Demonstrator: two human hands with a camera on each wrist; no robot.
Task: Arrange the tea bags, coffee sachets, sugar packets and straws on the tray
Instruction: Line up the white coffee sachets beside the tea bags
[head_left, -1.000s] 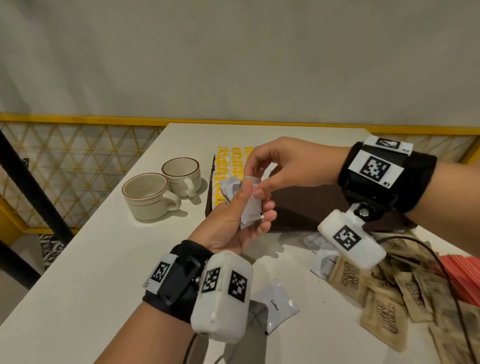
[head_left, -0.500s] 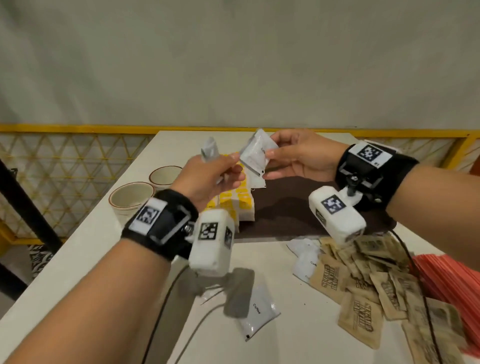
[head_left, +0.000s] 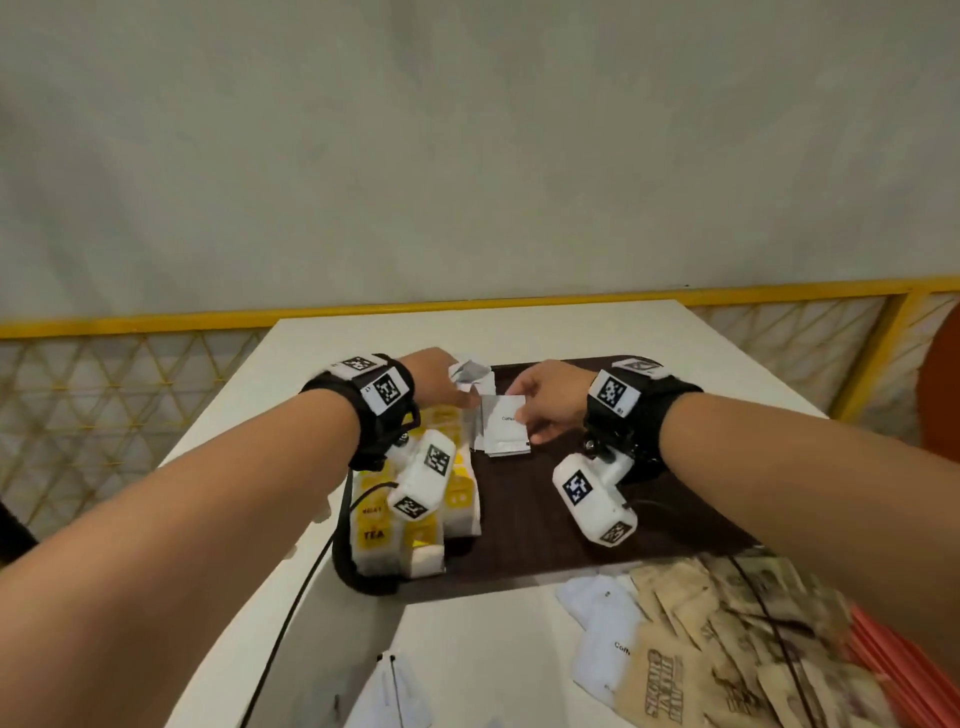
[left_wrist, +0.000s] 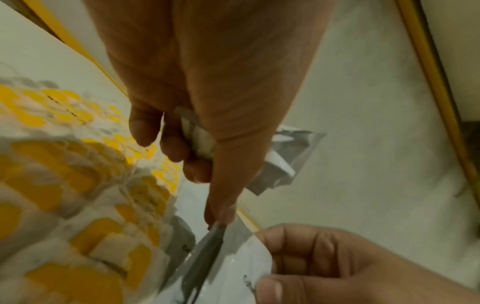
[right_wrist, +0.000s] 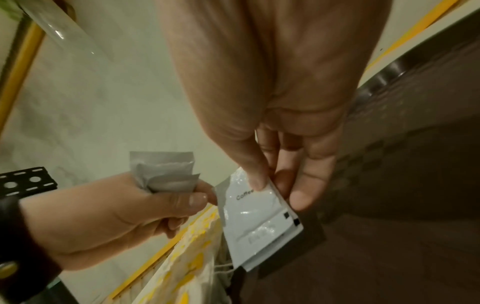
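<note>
Dark brown rectangular tray (head_left: 597, 519) on white table (head_left: 322, 597) = landmark.

R hand (head_left: 545, 410) over tray's far half, thumb + fingers pinching flat white "Coffee" sachet (head_left: 506, 418) by its right edge; sachet sits on top of small stack of same (head_left: 506, 449) on the tray. L hand (head_left: 436, 382) at tray's far-left corner, fist closed round crumpled bunch of white sachets (head_left: 470, 376); its fingertip also nips the top sachet's left edge (wrist views).

Yellow-and-white tea bags (head_left: 410, 514) in rows along tray's left side, just beside the stack.

Off tray, near-right: loose white sachets (head_left: 602, 639), brown paper sugar packets (head_left: 727, 634), red straws (head_left: 904, 670).

Risks, my read:
- slick foil; letting go off-square could slide the stack askew or into the tea rows.
- L fist overfull, so a sachet may drop onto tea bags while it helps align.
- wrist cam + cable hang low over tea rows; could drag them.
</note>
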